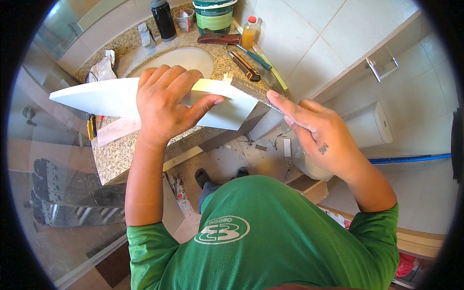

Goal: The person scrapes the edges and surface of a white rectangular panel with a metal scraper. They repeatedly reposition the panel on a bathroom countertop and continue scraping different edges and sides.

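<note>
A white board with a curved edge is held up above the stone counter. My left hand grips its upper edge, fingers over the far side and thumb along the near face. In my right hand is a dark, rough, flat bar, like a sanding block or a file. Its far end lies against the board's upper edge near the right corner. The index finger stretches along the bar, and the other fingers are partly hidden. Pale, frayed material sticks up where the bar meets the board.
On the granite counter around the sink are a utility knife, a dark sheath, a juice bottle, a black bottle and a green bucket. A toilet stands right. Scraps litter the floor.
</note>
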Available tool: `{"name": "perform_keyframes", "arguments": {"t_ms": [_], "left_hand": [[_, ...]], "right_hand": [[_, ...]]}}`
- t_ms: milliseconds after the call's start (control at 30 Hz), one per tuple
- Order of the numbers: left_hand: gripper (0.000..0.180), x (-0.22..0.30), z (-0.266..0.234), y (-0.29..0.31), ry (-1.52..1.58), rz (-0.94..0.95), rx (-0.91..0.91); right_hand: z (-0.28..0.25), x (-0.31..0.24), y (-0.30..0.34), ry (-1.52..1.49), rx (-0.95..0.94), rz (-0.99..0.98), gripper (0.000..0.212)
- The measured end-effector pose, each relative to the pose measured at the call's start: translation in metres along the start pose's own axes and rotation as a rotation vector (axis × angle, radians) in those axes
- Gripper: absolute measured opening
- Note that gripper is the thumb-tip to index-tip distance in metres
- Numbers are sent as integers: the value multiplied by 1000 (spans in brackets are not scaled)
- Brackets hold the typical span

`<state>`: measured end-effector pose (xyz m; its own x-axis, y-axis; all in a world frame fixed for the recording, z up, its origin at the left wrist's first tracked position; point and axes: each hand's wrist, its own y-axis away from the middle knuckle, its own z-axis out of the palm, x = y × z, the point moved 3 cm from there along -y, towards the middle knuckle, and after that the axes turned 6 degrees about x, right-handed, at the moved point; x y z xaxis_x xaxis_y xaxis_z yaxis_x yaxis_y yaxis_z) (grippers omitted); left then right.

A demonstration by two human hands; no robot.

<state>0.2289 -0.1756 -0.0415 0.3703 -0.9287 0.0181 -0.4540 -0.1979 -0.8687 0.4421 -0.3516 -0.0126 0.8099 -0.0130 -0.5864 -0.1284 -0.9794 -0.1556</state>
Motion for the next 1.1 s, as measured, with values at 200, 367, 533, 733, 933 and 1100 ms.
{"name": "perform_keyframes", "arguments": {"t_ms": [200, 367, 533, 733, 933, 1100], "left_hand": [[48, -1, 1, 0, -6, 6, -8], [48, 0, 1, 0, -12, -1, -5], [47, 1, 2, -2, -1, 0, -7], [47, 0, 2, -2, 1, 0, -12], [49, 0, 2, -2, -16, -1, -48], [50, 1, 3, -2, -21, -17, -57]], "right_hand": [[-2, -5, -2, 122, 108, -181, 64], [-2, -6, 1, 5, 59, -115, 64], [-1, -6, -2, 21, 100, -155, 66], [1, -4, -1, -2, 107, -176, 61], [2, 19, -30, -24, 154, -138, 49], [17, 19, -51, -386, 188, 90, 43]]}}
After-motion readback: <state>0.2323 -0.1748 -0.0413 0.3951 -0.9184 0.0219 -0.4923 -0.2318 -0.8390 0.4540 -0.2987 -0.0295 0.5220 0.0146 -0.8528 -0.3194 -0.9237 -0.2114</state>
